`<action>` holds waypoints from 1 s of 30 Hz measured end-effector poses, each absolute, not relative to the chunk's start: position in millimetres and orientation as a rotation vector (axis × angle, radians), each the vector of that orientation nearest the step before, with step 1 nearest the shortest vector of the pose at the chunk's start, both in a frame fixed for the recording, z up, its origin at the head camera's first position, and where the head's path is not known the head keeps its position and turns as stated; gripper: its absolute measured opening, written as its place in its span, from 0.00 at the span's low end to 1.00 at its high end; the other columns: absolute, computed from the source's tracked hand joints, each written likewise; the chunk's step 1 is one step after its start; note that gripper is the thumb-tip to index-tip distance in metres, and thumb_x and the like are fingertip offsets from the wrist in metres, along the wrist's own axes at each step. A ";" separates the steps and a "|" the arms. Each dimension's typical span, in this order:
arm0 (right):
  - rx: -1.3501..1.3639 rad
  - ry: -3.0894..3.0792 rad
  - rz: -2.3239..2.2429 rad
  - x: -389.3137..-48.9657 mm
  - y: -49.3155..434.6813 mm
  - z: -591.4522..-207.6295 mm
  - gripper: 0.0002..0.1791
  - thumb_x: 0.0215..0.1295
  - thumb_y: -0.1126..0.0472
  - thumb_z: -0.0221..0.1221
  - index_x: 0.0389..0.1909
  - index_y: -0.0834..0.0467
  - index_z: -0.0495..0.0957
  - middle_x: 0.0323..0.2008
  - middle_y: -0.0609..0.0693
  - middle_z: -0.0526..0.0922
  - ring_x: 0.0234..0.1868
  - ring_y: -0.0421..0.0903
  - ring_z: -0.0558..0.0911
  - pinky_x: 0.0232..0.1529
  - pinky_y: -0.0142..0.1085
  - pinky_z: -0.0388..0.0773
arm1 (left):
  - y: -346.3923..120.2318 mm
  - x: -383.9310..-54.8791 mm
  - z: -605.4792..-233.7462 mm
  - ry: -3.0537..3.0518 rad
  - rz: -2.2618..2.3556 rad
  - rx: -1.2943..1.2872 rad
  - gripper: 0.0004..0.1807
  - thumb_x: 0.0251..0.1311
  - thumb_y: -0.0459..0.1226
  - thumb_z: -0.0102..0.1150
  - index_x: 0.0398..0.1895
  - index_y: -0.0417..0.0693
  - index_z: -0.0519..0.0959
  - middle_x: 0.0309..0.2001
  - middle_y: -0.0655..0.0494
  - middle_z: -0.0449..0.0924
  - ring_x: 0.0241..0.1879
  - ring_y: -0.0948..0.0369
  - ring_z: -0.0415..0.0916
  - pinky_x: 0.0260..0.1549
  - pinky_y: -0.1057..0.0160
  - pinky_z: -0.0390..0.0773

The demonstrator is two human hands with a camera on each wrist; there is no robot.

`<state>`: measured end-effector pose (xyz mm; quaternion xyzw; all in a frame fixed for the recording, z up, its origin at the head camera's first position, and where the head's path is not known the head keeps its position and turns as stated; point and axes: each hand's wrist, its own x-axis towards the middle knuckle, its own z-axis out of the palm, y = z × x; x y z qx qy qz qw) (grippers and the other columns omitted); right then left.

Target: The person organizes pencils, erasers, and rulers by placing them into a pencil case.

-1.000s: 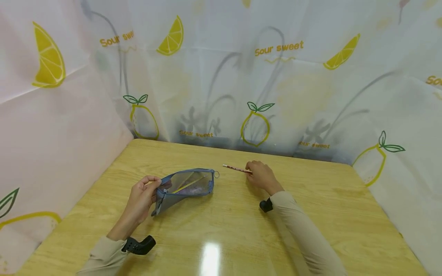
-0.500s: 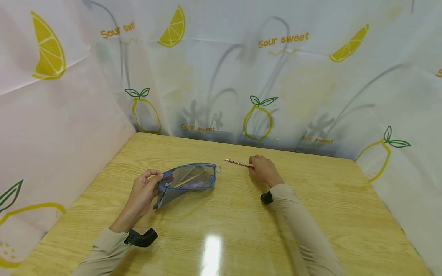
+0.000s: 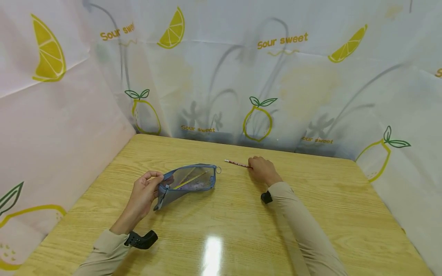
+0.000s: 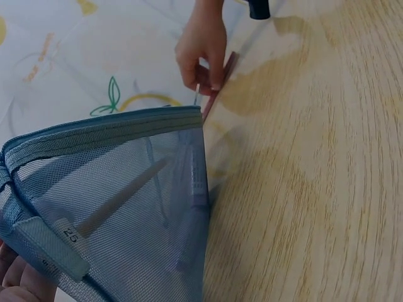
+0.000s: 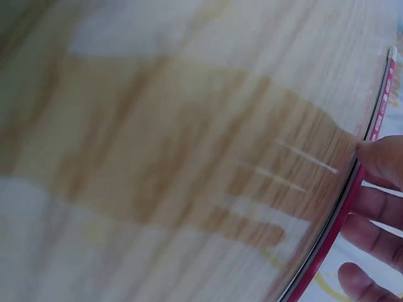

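My left hand (image 3: 139,195) grips the near left end of a blue mesh pencil case (image 3: 172,196), pinching its edge between thumb and fingers. The case is unzipped and its mouth gapes upward. Inside lies a yellow pencil (image 3: 190,180), and through the mesh in the left wrist view a pale purple stick-like item (image 4: 192,229) shows. To the right of the case, my right hand (image 3: 264,170) pinches a red patterned pencil (image 3: 237,164) with a white end, pointing left. In the right wrist view the pencil (image 5: 327,242) runs close along the tabletop, thumb on one side.
A wood-grain table (image 3: 221,214) spreads under both hands. Behind it and at both sides hangs a white lemon-print sheet (image 3: 214,76). A metal ring (image 3: 218,170) sits on the case's far right corner. Each wrist wears a black camera mount (image 3: 142,240).
The head view has shifted slightly. Both hands stay almost where they were, the left on the pencil case and the right on the red pencil.
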<state>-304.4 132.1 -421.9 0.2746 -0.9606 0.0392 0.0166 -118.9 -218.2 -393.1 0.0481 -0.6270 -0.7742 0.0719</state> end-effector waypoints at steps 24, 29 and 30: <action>0.845 -3.018 0.020 -302.1 131.0 -414.2 0.04 0.71 0.65 0.56 0.40 0.64 0.75 0.37 0.56 0.75 0.42 0.54 0.77 0.38 0.44 0.79 | -218.2 -120.3 -392.1 -1.898 -2.320 0.131 0.04 0.72 0.33 0.50 0.38 0.41 0.74 0.29 0.57 0.85 0.24 0.68 0.78 0.20 0.72 0.73; 0.847 -3.030 0.067 -300.9 132.4 -414.1 0.04 0.71 0.66 0.55 0.42 0.63 0.73 0.37 0.56 0.74 0.42 0.53 0.76 0.40 0.43 0.78 | -219.7 -119.2 -394.3 -1.912 -2.318 0.133 0.04 0.72 0.34 0.50 0.38 0.44 0.74 0.28 0.58 0.85 0.24 0.69 0.78 0.21 0.72 0.73; 0.850 -3.027 0.082 -300.6 132.8 -414.4 0.04 0.71 0.66 0.55 0.41 0.63 0.72 0.37 0.55 0.73 0.42 0.53 0.76 0.40 0.42 0.77 | -220.0 -118.9 -394.7 -1.911 -2.323 0.134 0.04 0.72 0.34 0.50 0.38 0.44 0.74 0.28 0.58 0.85 0.25 0.69 0.78 0.21 0.72 0.73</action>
